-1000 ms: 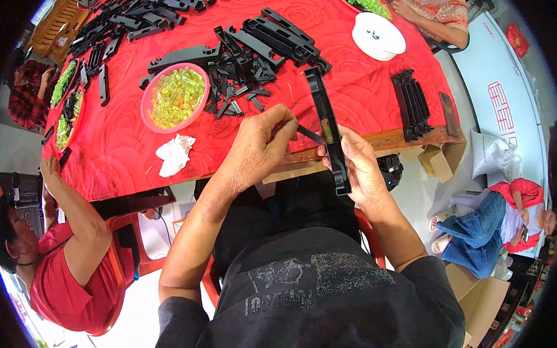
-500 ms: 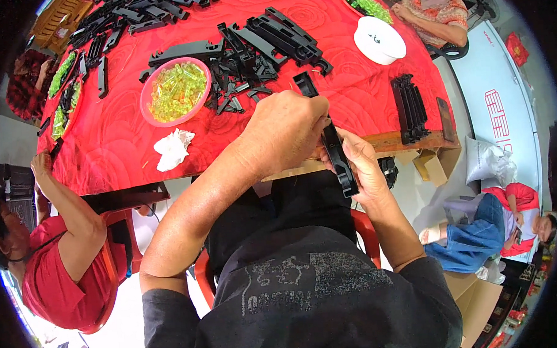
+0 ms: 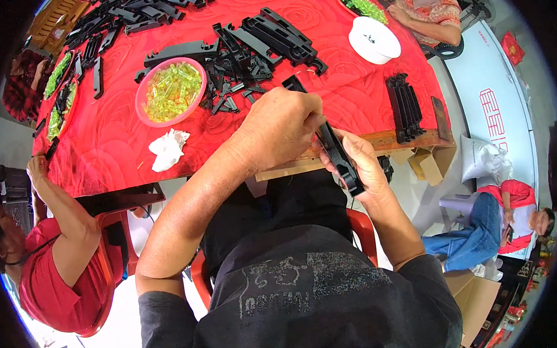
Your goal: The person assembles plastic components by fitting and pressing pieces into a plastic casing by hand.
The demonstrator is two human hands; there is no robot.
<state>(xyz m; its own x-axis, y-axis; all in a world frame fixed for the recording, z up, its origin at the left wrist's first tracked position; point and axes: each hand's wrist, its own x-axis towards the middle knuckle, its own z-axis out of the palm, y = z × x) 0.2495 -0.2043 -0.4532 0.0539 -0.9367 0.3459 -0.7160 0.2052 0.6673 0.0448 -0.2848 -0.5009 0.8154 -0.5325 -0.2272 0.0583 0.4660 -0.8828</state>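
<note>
Head view showed the long black plastic strip (image 3: 334, 149) held over your lap, just past the near edge of the table (image 3: 112, 149), running slantwise from upper left to lower right. Your right hand (image 3: 359, 162) lay beneath its lower half, fingers curled up around it, so the strip rested in that palm and its rounded lower end jutted out just beyond the fingers. Your left hand (image 3: 283, 126) came across on top of the strip's middle, knuckles up and closed down over it — whether its fingertips pinched something small there, you could not have told from this angle. The upper end of the strip poked out beyond your left knuckles, above the tablecloth.

The strip looked rigid and moulded, matte black, narrow with raised side rails. Just behind your left hand lay a loose heap of black plastic parts (image 3: 244, 55), some long like the one you held, some short and angular. A pink round bowl (image 3: 169, 92) sat left of the heap, filled with small translucent yellow-green pieces. A crumpled white tissue (image 3: 167, 148) lay near the bowl, closer to you. To your right, a neat row of black strips (image 3: 405, 105) stood side by side near the table's edge, and a white bowl (image 3: 374, 40) sat farther back. The cloth was bright red with a swirled rose pattern — smooth, slightly glossy. A person in a red shirt (image 3: 55, 286) sat at your left.
</note>
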